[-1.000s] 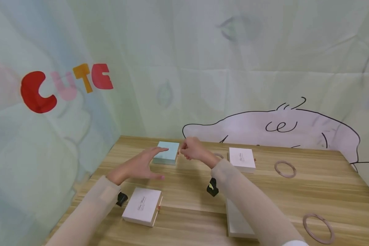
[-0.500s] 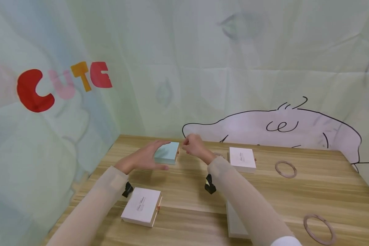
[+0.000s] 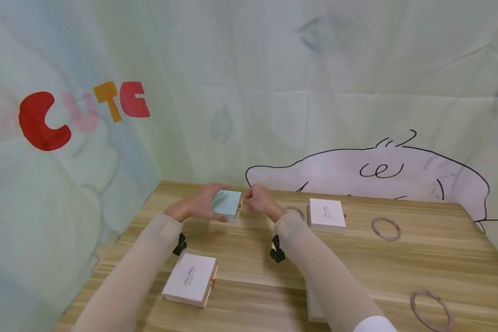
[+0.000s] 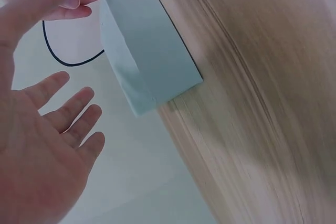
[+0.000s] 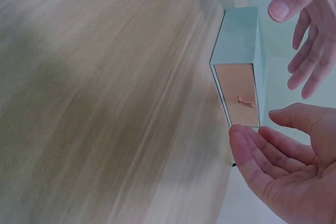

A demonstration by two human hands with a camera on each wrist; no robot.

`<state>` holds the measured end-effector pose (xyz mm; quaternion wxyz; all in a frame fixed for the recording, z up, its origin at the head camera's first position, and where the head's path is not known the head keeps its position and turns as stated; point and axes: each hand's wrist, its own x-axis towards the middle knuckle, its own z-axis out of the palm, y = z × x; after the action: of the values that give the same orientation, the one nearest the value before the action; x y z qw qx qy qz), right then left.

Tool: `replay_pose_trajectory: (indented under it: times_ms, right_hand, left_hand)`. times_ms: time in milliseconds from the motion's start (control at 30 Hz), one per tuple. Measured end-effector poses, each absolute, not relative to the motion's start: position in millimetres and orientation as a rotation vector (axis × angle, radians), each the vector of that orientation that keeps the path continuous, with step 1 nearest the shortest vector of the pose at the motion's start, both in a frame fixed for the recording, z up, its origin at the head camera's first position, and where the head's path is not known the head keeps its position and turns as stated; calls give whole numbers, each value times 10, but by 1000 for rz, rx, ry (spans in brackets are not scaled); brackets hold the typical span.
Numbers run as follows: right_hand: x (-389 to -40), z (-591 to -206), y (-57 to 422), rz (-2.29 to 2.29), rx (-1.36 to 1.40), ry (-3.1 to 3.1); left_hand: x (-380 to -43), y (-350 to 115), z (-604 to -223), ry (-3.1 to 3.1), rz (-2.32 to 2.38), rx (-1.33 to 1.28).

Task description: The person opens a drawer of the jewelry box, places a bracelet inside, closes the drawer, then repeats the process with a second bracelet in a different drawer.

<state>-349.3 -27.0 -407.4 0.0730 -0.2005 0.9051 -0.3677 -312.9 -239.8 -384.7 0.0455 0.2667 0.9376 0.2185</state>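
Note:
A light blue box (image 3: 229, 201) with a peach drawer front (image 5: 236, 83) and small ribbon tab (image 5: 245, 102) sits at the back of the wooden table. My left hand (image 3: 198, 204) reaches around its left side, thumb and fingers spread; in the left wrist view the fingers look apart from the box (image 4: 152, 45). To the box's right, my right hand (image 3: 262, 201) is by the drawer end. Seen from the right wrist, its fingers are loosely bent, thumb apart, close to the drawer's lower corner and holding nothing.
A white box (image 3: 191, 279) lies at front left, another white box (image 3: 327, 215) at back right. A pale box (image 3: 314, 299) is partly hidden under my right forearm. Rings (image 3: 386, 228) lie on the right; one ring (image 3: 295, 211) is behind my right wrist. A printed curtain (image 3: 274, 129) borders the table.
My left hand has moved right and slightly farther back, its spread fingers now around the blue box's left side. My right hand has stayed near the drawer end, shifting only slightly.

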Motion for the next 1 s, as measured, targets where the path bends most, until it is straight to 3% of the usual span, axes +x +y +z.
replay_pose_trajectory:
  times_ms: [400, 1000]
  right_hand:
    - [-3729, -4318, -339, -1134, -646, 2596]
    - [-3586, -4313, -415, -1311, -665, 2552]
  left_hand:
    - [-3267, -2362, -3861, 2796, 616, 746]
    - [-3430, -2314, -4000, 2763, 619, 724]
